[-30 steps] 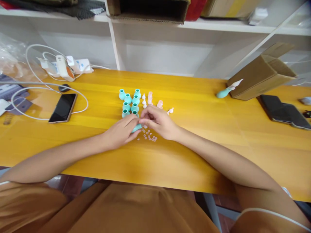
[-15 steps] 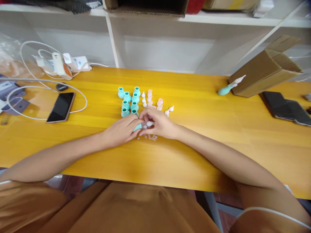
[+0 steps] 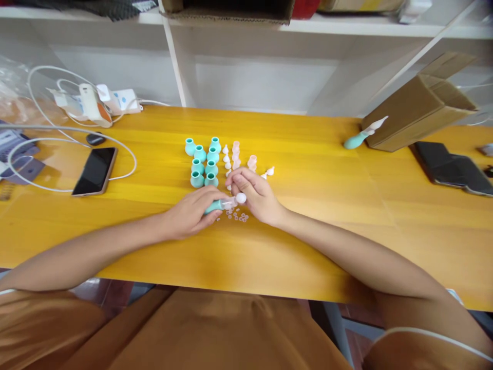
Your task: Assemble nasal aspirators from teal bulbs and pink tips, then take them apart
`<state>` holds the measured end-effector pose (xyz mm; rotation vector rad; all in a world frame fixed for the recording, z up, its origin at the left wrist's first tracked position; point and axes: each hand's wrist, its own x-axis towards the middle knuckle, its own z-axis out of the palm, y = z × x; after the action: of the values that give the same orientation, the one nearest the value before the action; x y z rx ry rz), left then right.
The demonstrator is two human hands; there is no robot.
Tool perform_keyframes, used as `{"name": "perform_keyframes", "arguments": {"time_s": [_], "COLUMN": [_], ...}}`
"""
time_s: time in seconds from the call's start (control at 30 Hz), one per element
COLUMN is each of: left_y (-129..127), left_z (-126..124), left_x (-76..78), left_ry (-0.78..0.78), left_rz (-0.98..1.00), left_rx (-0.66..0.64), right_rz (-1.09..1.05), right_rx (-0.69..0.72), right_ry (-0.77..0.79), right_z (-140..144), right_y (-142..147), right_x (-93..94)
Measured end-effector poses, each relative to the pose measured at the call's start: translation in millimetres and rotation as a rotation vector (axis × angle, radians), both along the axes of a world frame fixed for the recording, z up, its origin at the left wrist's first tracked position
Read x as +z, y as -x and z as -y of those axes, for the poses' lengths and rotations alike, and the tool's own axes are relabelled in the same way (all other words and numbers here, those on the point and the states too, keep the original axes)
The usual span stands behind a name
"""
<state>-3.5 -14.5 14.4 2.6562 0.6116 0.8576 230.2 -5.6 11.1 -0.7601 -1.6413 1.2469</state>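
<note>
My left hand (image 3: 194,210) is wrapped round a teal bulb aspirator (image 3: 213,207) whose clear tube (image 3: 228,204) points right. Curled fingers of my right hand (image 3: 260,198) pinch a white nozzle tip (image 3: 241,198), its round end facing me, close to the tube's end. Whether tip and tube touch, I cannot tell. Small clear rings (image 3: 242,218) lie scattered on the table below the hands. Behind them stand several teal bulbs (image 3: 198,153) with open necks, a row of white nozzle tips (image 3: 226,158) and pale pink cups (image 3: 236,151), partly hidden by my right hand.
On the right, a complete aspirator (image 3: 356,140) leans by an open cardboard box (image 3: 416,113), near a black wallet-like case (image 3: 442,167). A phone (image 3: 95,171), cables and a power strip (image 3: 123,101) occupy the left. White shelving (image 3: 250,85) rises behind the wooden table (image 3: 308,231).
The white nozzle tip has turned from pointing right along the tube to showing its round end. My right hand has rolled and its fingers have curled in; the left hand shifted slightly left.
</note>
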Motion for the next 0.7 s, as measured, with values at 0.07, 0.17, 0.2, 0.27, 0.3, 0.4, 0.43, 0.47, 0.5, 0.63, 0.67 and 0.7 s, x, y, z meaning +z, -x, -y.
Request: {"name": "perform_keyframes", "arguments": {"time_s": [0.07,0.17,0.2,0.27,0.3,0.4,0.43,0.47,0.5,0.63,0.67,0.7], "left_y": [-2.4,-8.0,-9.8,-12.4,-13.0,-12.9,-12.4,-11.8,-11.2,-7.5,-6.5,-5.4], "left_z": [3.9,8.7,9.9,12.0,12.8,13.3,12.8,12.1,11.1,6.7,6.0,5.4], "left_x": [1.5,1.5,1.5,2.0,2.6,5.4,6.3,7.1,7.7,8.7,8.8,8.8], "left_ry": [0.125,0.208,0.213,0.203,0.197,0.186,0.192,0.202,0.214,0.31,0.353,0.396], "left_rz": [0.117,0.341,0.393,0.421,0.403,0.356,0.35,0.345,0.342,0.34,0.324,0.3], "left_rx": [-0.033,-0.024,0.001,0.069,0.103,0.166,0.176,0.18,0.178,0.144,0.148,0.164], "right_rz": [-0.174,-0.275,-0.277,-0.26,-0.252,-0.24,-0.232,-0.213,-0.188,-0.142,-0.147,-0.15], "right_rx": [0.036,0.083,0.093,0.104,0.104,0.098,0.099,0.112,0.131,0.181,0.169,0.157], "right_ry": [0.19,0.332,0.35,0.373,0.378,0.383,0.385,0.383,0.373,0.283,0.263,0.245], "right_z": [3.9,12.2,15.5,21.9,24.4,27.3,26.3,24.3,21.7,9.2,7.2,6.0], "right_y": [7.8,18.2,21.3,26.7,28.9,32.4,32.2,31.1,29.1,15.0,11.3,8.2], "right_x": [-0.1,-2.1,-3.1,-5.0,-5.8,-8.0,-8.9,-9.9,-10.8,-11.5,-10.4,-9.0]}}
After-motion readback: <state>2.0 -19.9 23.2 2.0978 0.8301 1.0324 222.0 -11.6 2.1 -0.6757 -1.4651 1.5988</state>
